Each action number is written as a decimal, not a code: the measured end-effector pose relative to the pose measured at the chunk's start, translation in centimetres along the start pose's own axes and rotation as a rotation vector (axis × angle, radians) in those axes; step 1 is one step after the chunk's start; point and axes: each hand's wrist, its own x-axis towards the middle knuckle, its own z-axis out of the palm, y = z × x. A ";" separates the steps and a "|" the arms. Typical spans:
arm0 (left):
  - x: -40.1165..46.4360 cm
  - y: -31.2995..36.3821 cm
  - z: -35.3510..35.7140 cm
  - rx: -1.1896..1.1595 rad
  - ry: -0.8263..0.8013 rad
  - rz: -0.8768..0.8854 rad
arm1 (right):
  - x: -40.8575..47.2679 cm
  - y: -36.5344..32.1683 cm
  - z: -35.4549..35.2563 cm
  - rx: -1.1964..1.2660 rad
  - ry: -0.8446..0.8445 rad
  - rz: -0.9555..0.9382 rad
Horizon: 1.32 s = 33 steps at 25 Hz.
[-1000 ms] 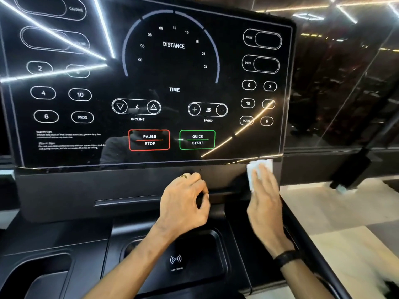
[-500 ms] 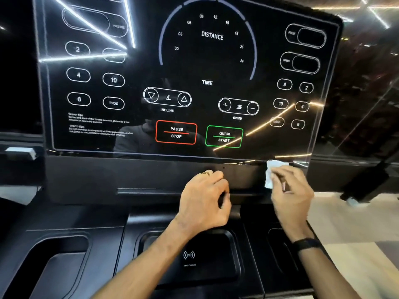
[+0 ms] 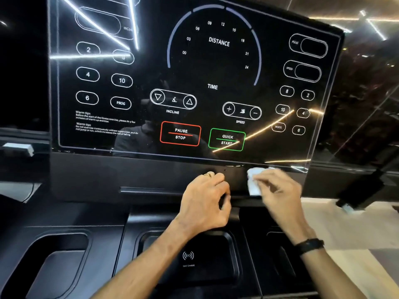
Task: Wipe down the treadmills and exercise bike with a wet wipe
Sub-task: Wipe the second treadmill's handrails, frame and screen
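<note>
The right hand [image 3: 278, 190] had its fingers bent over a folded white wet wipe [image 3: 253, 182], pressing it against the dark trim strip [image 3: 151, 175] directly under the treadmill's glass control panel [image 3: 194, 72], at about 5 o'clock from the QUICK START key [image 3: 226, 139]. The hand was motion-blurred, consistent with a wiping stroke along the strip. The wipe showed only at the fingertips; the rest lay hidden beneath the hand.

The left hand [image 3: 205, 203] sat at 9 o'clock from the right, just beside it, fingers loosely curled and grasping nothing visible; the fingertips appeared to touch the console at the shallow ledge [image 3: 138, 189], probably to steady the person. A ring [image 3: 208, 175] showed on one finger, and a black band [image 3: 309, 244] on the right wrist.

At 6 o'clock from both hands lay the wireless charging tray [image 3: 194, 272], with a recessed holder [image 3: 54, 266] at its 9 o'clock.

Judgement: the lower console trim was in hand; the trays remained to be wiped.
</note>
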 end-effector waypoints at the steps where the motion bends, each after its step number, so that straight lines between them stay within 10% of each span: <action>1: 0.0 0.1 -0.1 -0.011 -0.002 -0.006 | 0.4 0.0 -0.1 -0.006 0.060 0.062; 33: -5.4 -4.9 -8.3 -0.159 0.257 -0.314 | 1.8 -7.7 4.7 -0.070 -0.432 -0.416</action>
